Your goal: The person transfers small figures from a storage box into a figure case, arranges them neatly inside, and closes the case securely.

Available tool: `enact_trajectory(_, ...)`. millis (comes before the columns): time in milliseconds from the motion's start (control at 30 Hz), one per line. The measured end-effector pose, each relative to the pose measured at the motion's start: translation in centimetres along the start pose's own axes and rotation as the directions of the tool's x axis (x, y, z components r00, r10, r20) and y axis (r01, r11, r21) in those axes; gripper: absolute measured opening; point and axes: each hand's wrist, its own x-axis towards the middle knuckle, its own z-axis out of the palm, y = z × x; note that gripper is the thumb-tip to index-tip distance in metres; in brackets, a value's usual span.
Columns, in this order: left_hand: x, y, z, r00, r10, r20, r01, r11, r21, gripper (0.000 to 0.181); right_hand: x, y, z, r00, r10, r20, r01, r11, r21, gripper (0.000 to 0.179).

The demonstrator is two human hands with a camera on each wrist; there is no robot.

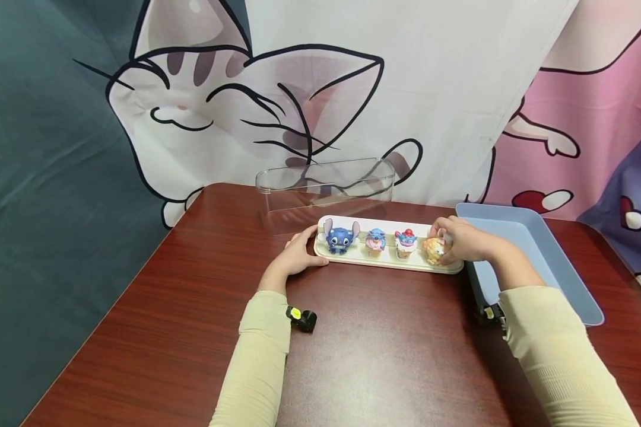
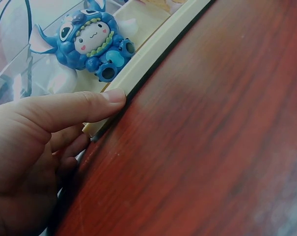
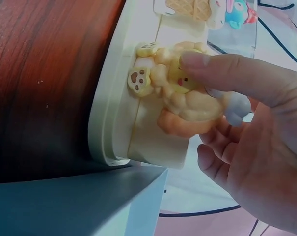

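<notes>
A cream display stand (image 1: 376, 263) lies on the brown table with a row of small figurines on it. At its left end my left hand (image 1: 297, 255) grips the edge, the thumb on the front side beside a big-eared blue figurine (image 2: 92, 46). A yellow-orange figurine (image 3: 173, 93) with paw-print feet is at the right end, over the stand. My right hand (image 1: 469, 240) pinches it, thumb across its face and fingers behind. Between these sit a blue-and-pink figurine (image 1: 375, 242) on a cone and another figurine (image 1: 406, 243) with a red top.
A clear plastic cover (image 1: 326, 193) stands behind the display stand, near the cartoon cloth backdrop (image 1: 438, 89). A light blue tray (image 1: 558, 261) is close against the stand's right end, under my right forearm. Bare table (image 1: 203, 308) stretches to the left and front.
</notes>
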Motion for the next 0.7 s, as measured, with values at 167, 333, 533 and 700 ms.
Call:
enact_trajectory(167, 0.0, 0.1, -0.1, 1.0, 0.004, 0.013, -0.004, 1.0, 0.01, 0.093, -0.7, 0.5, -0.6, 1.0, -0.009, -0.001, 0.009, 0.992, 0.126, 0.052)
enact_trajectory(333, 0.1, 0.4, -0.8, 0.998, 0.043, 0.04, -0.043, 0.999, 0.003, 0.093, -2.1, 1.3, -1.6, 0.998, 0.022, -0.063, -0.006, 0.968, 0.251, 0.053)
enact_trajectory(533, -0.6, 0.5, -3.1, 0.982, 0.132, 0.133, -0.111, 0.981, -0.157, 0.085, -4.3, 2.2, -1.0, 0.955, 0.229, -0.187, -0.148, 0.918, 0.369, 0.064)
enact_trajectory(700, -3.0, 0.3, -6.6, 0.984, 0.166, -0.056, -0.176, 0.923, -0.343, 0.05, -5.1, 2.9, 0.6, 0.874, 0.358, -0.328, -0.158, 0.848, 0.505, 0.062)
